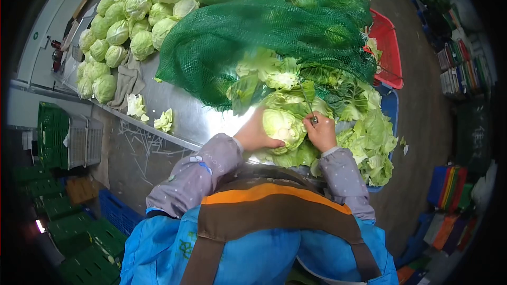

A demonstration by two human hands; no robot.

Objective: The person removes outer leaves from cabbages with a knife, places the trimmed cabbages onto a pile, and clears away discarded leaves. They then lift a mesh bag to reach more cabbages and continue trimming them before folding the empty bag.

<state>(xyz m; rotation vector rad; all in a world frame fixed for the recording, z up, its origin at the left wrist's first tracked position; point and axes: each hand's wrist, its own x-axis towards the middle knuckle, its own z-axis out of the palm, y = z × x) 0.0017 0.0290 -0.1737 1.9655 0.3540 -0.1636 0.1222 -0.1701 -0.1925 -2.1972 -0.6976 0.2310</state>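
A pale green cabbage (281,126) with its cut stem end facing up rests among loose leaves at the near edge of the metal table. Around its left side curves my left hand (255,131), with the thumb along the lower front. My right hand (321,133) is closed on the handle of a thin knife (307,97), whose blade points away from me at the cabbage's right. Torn cabbage leaves (364,145) pile up on the right. Right behind the cabbage lies a green mesh sack (253,37) with cabbages inside.
Several cabbages (138,6) are heaped at the back left, near a grey cloth (127,80). Leaf scraps (164,120) lie on the metal table (174,92). A red bin (388,47) and a blue bin (391,105) stand at the right. Crates (53,132) line the left.
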